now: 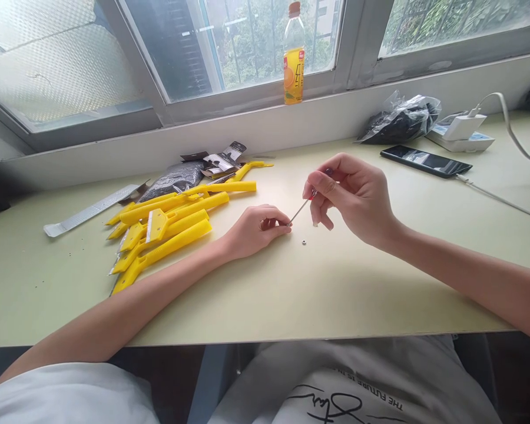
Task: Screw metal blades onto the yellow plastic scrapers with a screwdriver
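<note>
My right hand (357, 197) is closed round the handle of a thin screwdriver (301, 211), whose shaft slants down to the left. The screwdriver's tip meets the fingertips of my left hand (258, 231), which rests on the table with thumb and forefinger pinched together. Whatever small piece those fingers hold is too tiny to make out. A small metal nut (304, 242) lies on the table just below and between the hands. Left of my left hand lies a pile of yellow plastic scrapers (176, 241), some with pale blades.
Behind the scrapers are a dark plastic packet (174, 179) and a silvery strip (90, 210). A phone (425, 161) with a cable, a white charger (463, 126) and a bag of black material (401, 121) lie back right. An orange drink bottle (294, 65) stands on the window ledge.
</note>
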`<state>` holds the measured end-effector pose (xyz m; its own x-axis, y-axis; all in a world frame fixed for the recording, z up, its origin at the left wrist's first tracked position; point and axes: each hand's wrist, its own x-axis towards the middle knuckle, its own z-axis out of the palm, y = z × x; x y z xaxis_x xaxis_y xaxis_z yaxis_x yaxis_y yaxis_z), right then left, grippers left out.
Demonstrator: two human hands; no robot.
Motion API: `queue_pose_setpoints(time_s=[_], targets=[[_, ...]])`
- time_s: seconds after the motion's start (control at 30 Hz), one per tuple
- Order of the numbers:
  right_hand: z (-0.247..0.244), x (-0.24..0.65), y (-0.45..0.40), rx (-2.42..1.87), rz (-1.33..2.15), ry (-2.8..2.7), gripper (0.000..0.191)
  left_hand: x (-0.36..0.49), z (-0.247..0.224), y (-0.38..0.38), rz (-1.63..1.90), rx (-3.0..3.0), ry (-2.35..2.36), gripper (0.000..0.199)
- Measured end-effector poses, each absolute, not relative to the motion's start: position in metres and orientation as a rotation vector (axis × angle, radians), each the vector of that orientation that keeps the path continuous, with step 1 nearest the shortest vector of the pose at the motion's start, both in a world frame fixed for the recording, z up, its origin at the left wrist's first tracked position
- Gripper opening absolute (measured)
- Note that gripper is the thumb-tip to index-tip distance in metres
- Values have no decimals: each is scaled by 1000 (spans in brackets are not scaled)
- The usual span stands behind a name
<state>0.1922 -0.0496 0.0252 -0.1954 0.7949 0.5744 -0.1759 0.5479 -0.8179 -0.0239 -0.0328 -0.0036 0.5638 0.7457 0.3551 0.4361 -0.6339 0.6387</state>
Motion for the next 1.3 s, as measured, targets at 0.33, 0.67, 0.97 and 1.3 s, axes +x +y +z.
queue_pose_setpoints(time_s=[0.33, 0.67, 0.97, 1.3], targets=[[27, 192, -51, -561, 949, -1513, 33, -23, -4, -32, 847, 2304, 956, 6], [25, 192, -50, -553, 949, -1531, 32, -24, -5, -31, 859, 2285, 964, 4], [30, 193, -54, -565, 932, -1532, 35, -26, -6, -30, 872, 2254, 991, 6], [29, 194, -53, -566, 976, -1544, 33, -26, -7, -30, 890, 2235, 1019, 6]])
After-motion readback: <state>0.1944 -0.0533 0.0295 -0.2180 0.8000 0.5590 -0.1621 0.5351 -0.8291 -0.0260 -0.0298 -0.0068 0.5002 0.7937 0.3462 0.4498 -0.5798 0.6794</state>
